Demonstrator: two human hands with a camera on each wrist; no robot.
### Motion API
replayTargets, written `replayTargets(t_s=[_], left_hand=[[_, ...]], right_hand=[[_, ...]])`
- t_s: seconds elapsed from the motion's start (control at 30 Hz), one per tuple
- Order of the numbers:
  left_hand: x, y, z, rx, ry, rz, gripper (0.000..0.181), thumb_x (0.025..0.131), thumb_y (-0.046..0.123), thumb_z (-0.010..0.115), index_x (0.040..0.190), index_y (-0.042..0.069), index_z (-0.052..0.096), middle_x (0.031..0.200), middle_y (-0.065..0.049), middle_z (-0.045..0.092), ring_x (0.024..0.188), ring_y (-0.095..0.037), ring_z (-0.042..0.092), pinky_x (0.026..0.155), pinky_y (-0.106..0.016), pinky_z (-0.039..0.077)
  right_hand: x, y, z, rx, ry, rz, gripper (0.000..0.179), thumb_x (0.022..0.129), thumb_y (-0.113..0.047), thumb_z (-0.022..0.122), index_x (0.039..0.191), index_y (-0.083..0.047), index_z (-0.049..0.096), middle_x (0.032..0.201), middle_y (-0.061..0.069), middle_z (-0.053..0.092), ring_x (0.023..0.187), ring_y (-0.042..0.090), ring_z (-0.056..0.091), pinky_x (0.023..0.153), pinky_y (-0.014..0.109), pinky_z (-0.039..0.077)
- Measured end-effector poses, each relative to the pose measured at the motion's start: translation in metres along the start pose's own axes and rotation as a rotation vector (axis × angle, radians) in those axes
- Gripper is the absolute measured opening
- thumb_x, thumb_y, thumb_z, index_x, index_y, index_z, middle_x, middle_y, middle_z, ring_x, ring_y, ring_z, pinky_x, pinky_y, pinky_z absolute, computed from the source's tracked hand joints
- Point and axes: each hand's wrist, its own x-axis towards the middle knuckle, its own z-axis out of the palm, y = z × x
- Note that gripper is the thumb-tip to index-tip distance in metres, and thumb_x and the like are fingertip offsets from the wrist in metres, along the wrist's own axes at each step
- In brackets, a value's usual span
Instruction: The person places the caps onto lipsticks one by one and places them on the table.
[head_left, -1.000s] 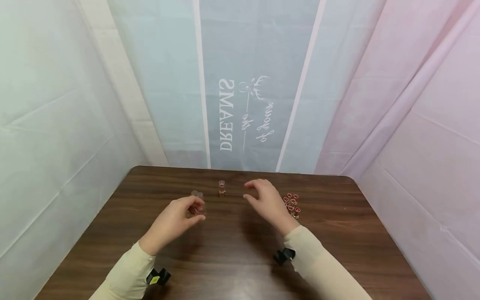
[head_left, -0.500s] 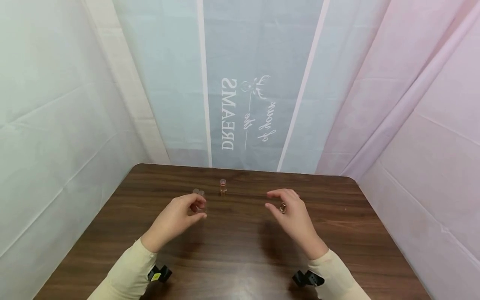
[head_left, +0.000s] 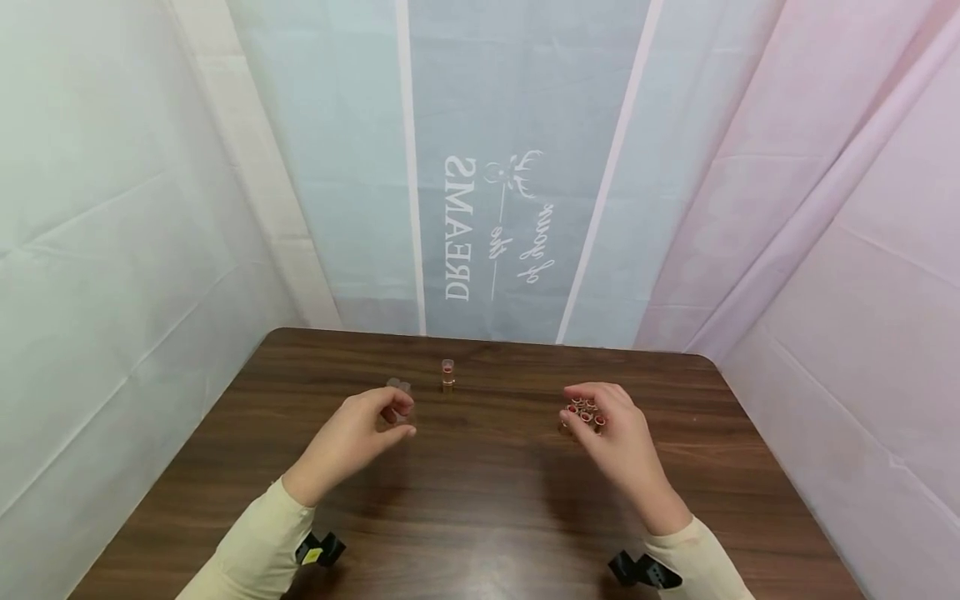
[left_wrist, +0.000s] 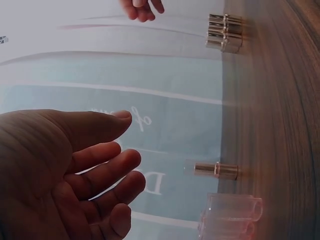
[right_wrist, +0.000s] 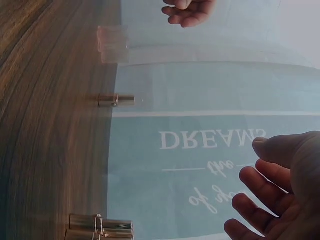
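Observation:
My left hand point(head_left: 351, 437) hovers above the table with loosely bent fingers and nothing in its grasp. Just beyond it stand several clear caps point(left_wrist: 232, 207), partly hidden by the fingers in the head view. A single gold lipstick tube point(head_left: 447, 377) with a clear cap on top is upright near the back edge, between the hands. Over on the right, my right hand point(head_left: 621, 437) is held over a cluster of gold lipstick tubes point(head_left: 584, 416) with red tops. Its thumb and fingers are spread apart; the right wrist view shows a gap between them and the tubes.
The dark wooden table point(head_left: 472, 500) has rounded back corners. Behind it hangs a blue-grey cloth point(head_left: 517, 100) with white lettering, and pale cloth walls point(head_left: 112, 208) enclose both sides.
My right hand has moved rightwards from the middle of the table to the gold lipstick tubes. The left hand has hardly moved, and the capped lipstick tube stands where it was.

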Motion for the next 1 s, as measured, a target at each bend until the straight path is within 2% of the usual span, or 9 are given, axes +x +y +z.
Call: replayTargets(t_s=[0.13,0.3,0.47,0.6,0.83,1.0], left_hand=[[0.001,-0.002,0.0,0.023,0.008,-0.002,0.023,0.088,0.023,0.083,0.107,0.021,0.07,0.098,0.012,0.067,0.089,-0.012,0.064,0.077,-0.032,0.055],[-0.001,-0.009,-0.002,0.068,0.049,-0.021,0.025,0.088,0.022,0.083,0.109,0.018,0.07,0.101,0.007,0.068,0.09,-0.012,0.063,0.077,-0.033,0.054],[0.003,-0.026,-0.002,0.08,0.089,-0.042,0.028,0.09,0.02,0.082,0.113,0.011,0.07,0.105,-0.001,0.069,0.091,-0.014,0.065,0.08,-0.037,0.055],[0.008,-0.041,0.0,0.075,0.106,-0.089,0.028,0.092,0.02,0.079,0.115,0.006,0.07,0.109,-0.007,0.069,0.094,-0.02,0.067,0.082,-0.042,0.056],[0.012,-0.064,0.008,0.075,0.096,-0.164,0.031,0.094,0.022,0.077,0.118,0.003,0.069,0.109,-0.009,0.07,0.095,-0.024,0.066,0.081,-0.044,0.056],[0.014,-0.081,0.016,0.034,0.084,-0.199,0.026,0.094,0.022,0.077,0.114,0.007,0.07,0.104,-0.006,0.07,0.09,-0.019,0.064,0.078,-0.039,0.054]], right_hand=[[0.0,0.002,-0.003,-0.003,0.019,-0.008,0.033,0.082,-0.006,0.086,0.111,-0.014,0.074,0.111,-0.004,0.072,0.101,0.012,0.058,0.072,0.013,0.045],[-0.001,0.007,-0.005,0.003,0.015,0.0,0.032,0.082,-0.006,0.086,0.11,-0.013,0.074,0.11,-0.002,0.073,0.103,0.018,0.06,0.074,0.01,0.044],[-0.001,0.015,-0.005,-0.017,0.022,0.014,0.033,0.081,-0.006,0.087,0.111,-0.011,0.074,0.11,-0.001,0.073,0.104,0.018,0.061,0.078,0.016,0.044],[0.001,0.025,-0.008,-0.031,0.018,0.052,0.032,0.083,-0.008,0.086,0.113,-0.011,0.074,0.111,0.0,0.073,0.105,0.018,0.061,0.084,0.023,0.045],[0.005,0.042,-0.016,-0.052,-0.006,0.113,0.031,0.086,-0.011,0.084,0.115,-0.01,0.073,0.113,0.003,0.073,0.108,0.019,0.061,0.09,0.03,0.046],[0.007,0.049,-0.018,-0.063,-0.023,0.121,0.03,0.088,-0.014,0.082,0.116,-0.009,0.073,0.114,0.004,0.073,0.11,0.021,0.062,0.09,0.026,0.045]])
